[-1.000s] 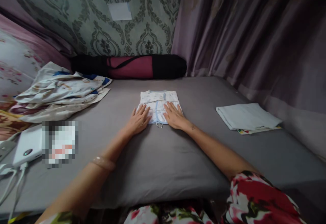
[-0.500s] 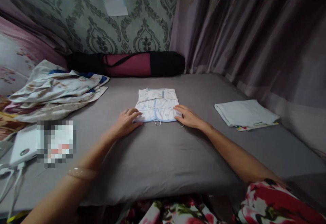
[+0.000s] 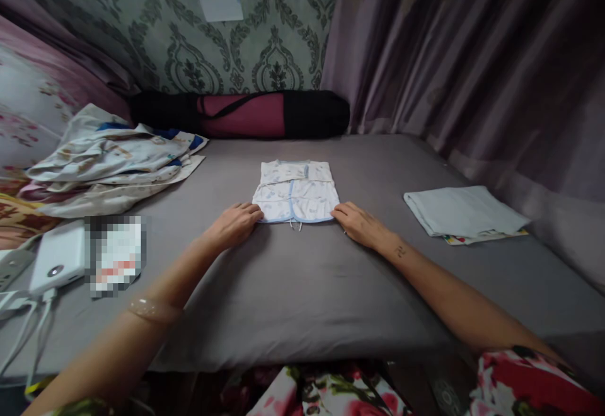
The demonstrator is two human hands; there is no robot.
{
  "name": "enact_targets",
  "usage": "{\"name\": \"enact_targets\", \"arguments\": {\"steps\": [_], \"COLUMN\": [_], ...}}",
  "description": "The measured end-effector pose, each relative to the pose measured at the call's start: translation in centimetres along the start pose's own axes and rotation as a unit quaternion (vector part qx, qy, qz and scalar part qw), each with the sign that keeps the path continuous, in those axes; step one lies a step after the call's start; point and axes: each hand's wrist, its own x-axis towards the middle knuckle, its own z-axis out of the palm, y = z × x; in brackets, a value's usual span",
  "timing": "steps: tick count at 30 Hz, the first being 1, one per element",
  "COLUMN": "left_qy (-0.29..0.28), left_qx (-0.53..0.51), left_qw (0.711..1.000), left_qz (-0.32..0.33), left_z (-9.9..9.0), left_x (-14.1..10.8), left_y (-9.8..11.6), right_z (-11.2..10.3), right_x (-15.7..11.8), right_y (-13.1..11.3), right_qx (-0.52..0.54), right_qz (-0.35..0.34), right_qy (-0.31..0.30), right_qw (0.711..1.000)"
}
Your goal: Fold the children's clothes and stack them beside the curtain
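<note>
Fingers together in the head view, the left hand pinches the shirt at its eight o'clock corner, the right hand at four; it lies on the gray sheet, ahead at twelve.

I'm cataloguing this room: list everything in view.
Small cloth garment: one, white, centre
Flat sheet: one, grey, beneath garment
Folded cloths: at least two, grey and multicoloured, right
Crumpled cloth pile: one, mostly white, left
Long cylindrical bag: one, black-maroon, back
Boxy plastic devices: two, white, left
Pixelated item: one, mostly white, left
Thin cables: at least two, white, front left
Wall panel: one, white, back
Patterned wallpaper: one, green, back
Draped curtains: two, purple, sides
Floral fabric: one, pink-white, left
Floral clothing: one, multicoloured, bottom
Bangle: one, pale, left wrist
Left hand: one, bare, garment's left corner
Right hand: one, bare, garment's right corner
</note>
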Motion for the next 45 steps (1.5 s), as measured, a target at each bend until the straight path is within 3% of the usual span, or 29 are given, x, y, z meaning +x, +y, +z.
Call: {"name": "enact_targets", "arguments": {"steps": [3,5,8,12,17,25,31,39,42,45], "left_qy": [-0.015,0.011,0.031,0.028,0.035,0.054,0.053,0.031,0.036,0.057], "left_qx": [0.018,-0.009,-0.066,-0.096,-0.103,-0.097,-0.087,-0.084,-0.115,-0.177], "left_qw": [1.000,0.999,0.996,0.995,0.994,0.994,0.995,0.995,0.992,0.982], "left_qz": [0.021,0.031,0.042,0.008,-0.023,-0.015,0.012,0.054,0.042,-0.028], "left_z": [0.3,0.7,1.4,1.1,-0.2,-1.3,-2.4,-3.4,-3.3,-2.7], "left_x": [0.2,0.3,0.5,1.1,1.4,0.8,-1.1,-6.1,-7.3,-7.2], "left_y": [0.0,-0.4,-1.2,-1.6,-1.2,-0.9,1.0,5.0,5.9,6.2], "right_z": [-0.4,-0.4,0.3,2.1,2.4,-1.0,-2.3,-3.0,-3.1,-2.9], "right_x": [0.2,0.5,1.1,1.6,1.7,1.0,-1.3,-6.4,-7.5,-7.4], "right_y": [-0.4,-0.5,-0.2,0.8,1.8,1.9,0.4,-3.0,-3.6,-3.5], "right_qx": [-0.009,-0.004,0.016,0.064,0.083,0.095,0.079,0.068,0.085,0.118], "right_qz": [0.004,0.012,0.019,-0.010,-0.014,-0.016,-0.036,-0.069,-0.071,-0.062], "right_qy": [-0.001,0.013,0.065,0.124,0.105,0.063,0.058,0.080,0.091,0.100], "right_qw": [1.000,1.000,0.998,0.990,0.991,0.993,0.995,0.992,0.990,0.986]}}
